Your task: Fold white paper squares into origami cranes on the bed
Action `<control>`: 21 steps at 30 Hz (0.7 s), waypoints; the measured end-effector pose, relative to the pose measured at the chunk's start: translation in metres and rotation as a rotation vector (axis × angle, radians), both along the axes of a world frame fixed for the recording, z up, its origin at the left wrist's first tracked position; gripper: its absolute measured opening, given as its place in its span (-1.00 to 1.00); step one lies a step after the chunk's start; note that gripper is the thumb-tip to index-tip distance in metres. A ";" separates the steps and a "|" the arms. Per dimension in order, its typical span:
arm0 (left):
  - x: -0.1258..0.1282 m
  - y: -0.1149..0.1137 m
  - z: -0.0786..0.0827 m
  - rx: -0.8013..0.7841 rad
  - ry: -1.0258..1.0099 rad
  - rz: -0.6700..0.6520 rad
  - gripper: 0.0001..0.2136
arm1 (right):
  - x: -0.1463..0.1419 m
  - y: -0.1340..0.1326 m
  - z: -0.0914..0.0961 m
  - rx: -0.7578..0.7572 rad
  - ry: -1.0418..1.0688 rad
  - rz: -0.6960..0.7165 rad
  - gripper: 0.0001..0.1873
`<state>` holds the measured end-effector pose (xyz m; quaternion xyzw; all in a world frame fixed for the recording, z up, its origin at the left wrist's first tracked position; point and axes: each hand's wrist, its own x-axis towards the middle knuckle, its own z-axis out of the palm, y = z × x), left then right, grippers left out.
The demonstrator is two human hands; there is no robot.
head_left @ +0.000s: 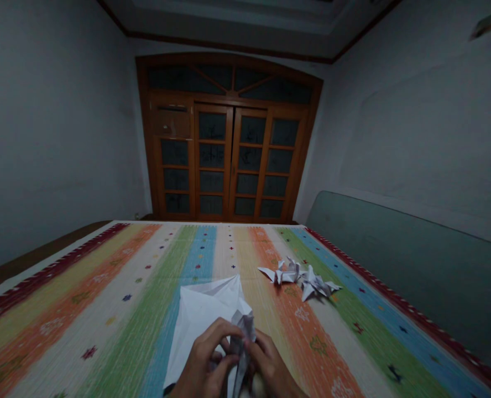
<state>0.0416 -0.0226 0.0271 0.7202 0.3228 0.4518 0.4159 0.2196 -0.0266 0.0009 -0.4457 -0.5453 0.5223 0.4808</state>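
Pinching origami paper (pixel 199 315), tip pointing fwd

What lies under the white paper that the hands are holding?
The white paper lies on a striped cloth, with blue and green bands showing beside it. The cloth directly beneath the paper, the left hand and the right hand cannot be seen because they cover it.

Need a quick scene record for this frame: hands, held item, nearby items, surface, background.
left hand: pinching the folded white paper
right hand: pinching the same paper
held item: folded white paper, its gathered part between both hands
nearby: two folded paper figures, lying ahead and right of the hands
surface: striped multicoloured woven cover
background: wooden glazed doors
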 end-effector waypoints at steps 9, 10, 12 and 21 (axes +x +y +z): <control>0.004 0.001 0.011 -0.029 0.065 0.097 -0.98 | -0.004 0.005 -0.015 -0.117 0.231 0.268 -0.27; 0.005 0.001 0.012 -0.046 0.059 0.110 -0.97 | -0.004 0.005 -0.014 -0.115 0.247 0.286 -0.27; 0.005 0.001 0.013 -0.092 0.031 0.110 -0.95 | -0.004 0.005 -0.010 -0.108 0.264 0.308 -0.26; 0.004 0.003 0.019 -0.190 -0.082 0.074 -0.90 | -0.004 0.004 0.004 -0.120 0.303 0.213 -0.34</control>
